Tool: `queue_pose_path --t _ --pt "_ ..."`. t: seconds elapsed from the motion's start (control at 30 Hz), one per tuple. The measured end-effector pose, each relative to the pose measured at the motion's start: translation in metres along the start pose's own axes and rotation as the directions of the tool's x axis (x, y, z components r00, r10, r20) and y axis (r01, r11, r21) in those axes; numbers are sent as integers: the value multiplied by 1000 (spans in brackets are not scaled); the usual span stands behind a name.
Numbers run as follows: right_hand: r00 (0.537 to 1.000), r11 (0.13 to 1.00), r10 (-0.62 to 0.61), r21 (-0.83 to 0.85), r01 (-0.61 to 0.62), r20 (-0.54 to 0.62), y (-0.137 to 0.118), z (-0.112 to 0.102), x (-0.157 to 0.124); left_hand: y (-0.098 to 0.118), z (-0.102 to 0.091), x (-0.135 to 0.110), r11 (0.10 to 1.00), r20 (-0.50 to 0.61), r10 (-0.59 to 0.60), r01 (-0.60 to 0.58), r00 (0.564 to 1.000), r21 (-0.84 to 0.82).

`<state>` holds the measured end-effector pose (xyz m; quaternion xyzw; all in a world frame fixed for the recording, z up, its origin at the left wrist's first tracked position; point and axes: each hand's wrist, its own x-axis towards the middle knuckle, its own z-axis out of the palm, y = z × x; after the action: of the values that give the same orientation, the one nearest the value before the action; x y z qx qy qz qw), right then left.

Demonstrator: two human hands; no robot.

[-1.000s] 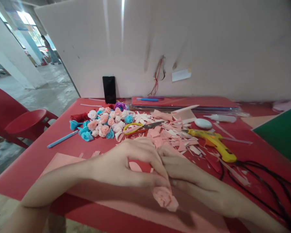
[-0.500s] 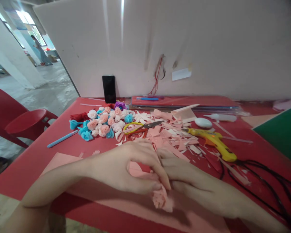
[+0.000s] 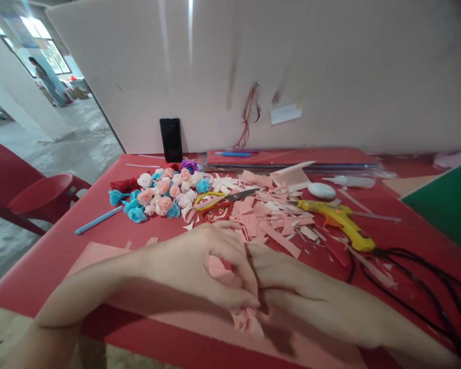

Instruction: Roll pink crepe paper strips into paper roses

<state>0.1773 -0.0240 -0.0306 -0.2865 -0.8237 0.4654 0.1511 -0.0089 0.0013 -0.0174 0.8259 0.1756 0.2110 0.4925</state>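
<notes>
A pink crepe-paper flower [image 3: 248,323] hangs below the fingertips of my left hand [image 3: 200,264], whose thumb and forefinger are closed on it. Part of its pink paper shows in the gap behind the thumb. My right hand [image 3: 284,277] reaches in from the right, its fingers against and partly behind the left hand. What those right fingertips grip is hidden. Beneath both hands lies a flat sheet of pink paper [image 3: 169,312]. Just beyond them are scissors [image 3: 226,198] with yellow and orange handles, resting on pink and white paper scraps [image 3: 261,215].
Finished paper roses [image 3: 163,188] are heaped at the back left, near a blue pen [image 3: 99,220]. A yellow glue gun [image 3: 340,218] with a black cord lies right, by a white oval object [image 3: 321,190]. A phone [image 3: 171,139] leans on the partition. A person stands far left.
My left fingers have shifted slightly left with the flower, which has turned and tilted. The right hand has moved a little along with them. The view has shifted slightly.
</notes>
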Motion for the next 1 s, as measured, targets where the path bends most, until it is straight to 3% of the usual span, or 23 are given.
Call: queue_pose_path --t 0.27,0.43,0.6,0.73,0.87,1.0 --pt "995 981 -65 -185 50 -80 2 2 -4 5 4 -2 986 -85 -136 143 987 83" --pt "978 956 -110 -289 55 -179 0 0 -7 8 -1 -4 986 -206 -61 92 977 142" --pt "971 942 -152 -324 86 -183 -3 -3 -8 11 -4 -8 983 -178 -28 60 984 176" --pt "972 941 -160 -323 98 -171 -1 -3 -9 13 -4 -11 977 -248 97 -44 964 211" --pt "969 937 -172 -333 105 -179 -2 -3 -9 16 -7 -10 937 -229 156 -71 961 341" --pt "967 935 -167 -342 94 -192 -3 -4 -8 18 -8 -10 925 -180 141 -65 973 374"
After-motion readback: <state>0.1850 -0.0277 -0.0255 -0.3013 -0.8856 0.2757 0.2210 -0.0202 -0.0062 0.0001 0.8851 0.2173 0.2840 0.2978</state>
